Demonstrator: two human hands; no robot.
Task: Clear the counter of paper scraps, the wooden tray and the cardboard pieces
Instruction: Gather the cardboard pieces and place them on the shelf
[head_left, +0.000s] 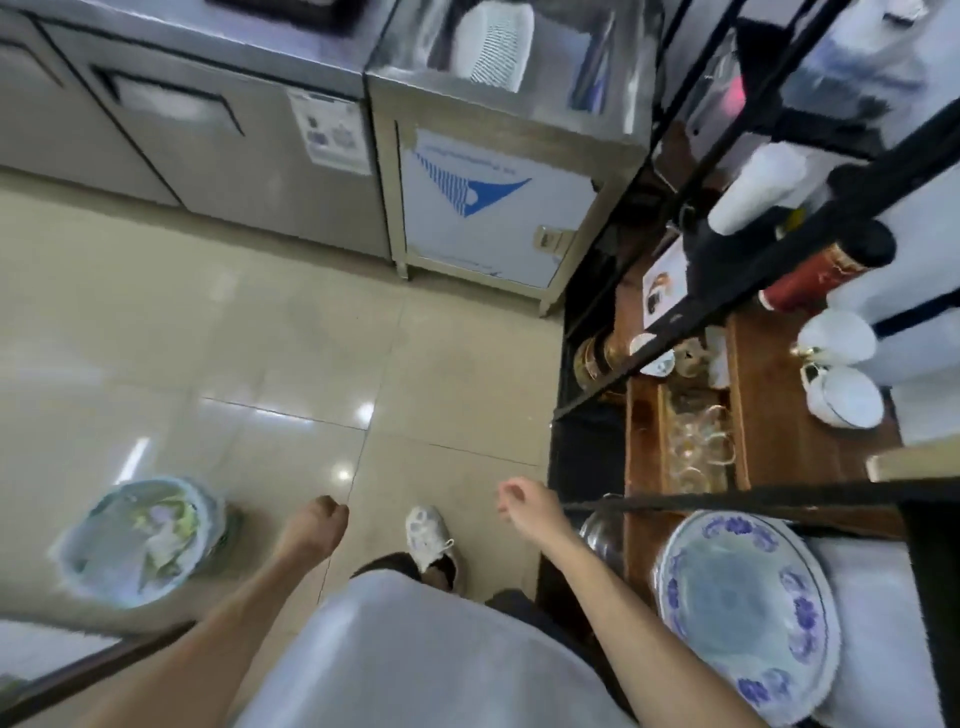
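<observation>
I look down at a tiled floor. My left hand (317, 525) hangs over the floor with its fingers curled into a loose fist and nothing in it. My right hand (524, 501) is beside the black shelf frame, fingers loosely bent and apart, empty. A bin lined with a clear bag (137, 540) stands on the floor at the lower left, left of my left hand, with paper scraps inside. A wooden tray (641, 441) holding clear glass cups sits on the shelf at the right. No cardboard pieces are in view.
Steel cabinets (218, 156) line the far side, one (493, 208) with a blue-and-white sticker. The black shelf rack (727, 312) on the right holds white teapots, a red canister and a blue-patterned plate (743, 613). My white shoe (428, 535) is on the floor.
</observation>
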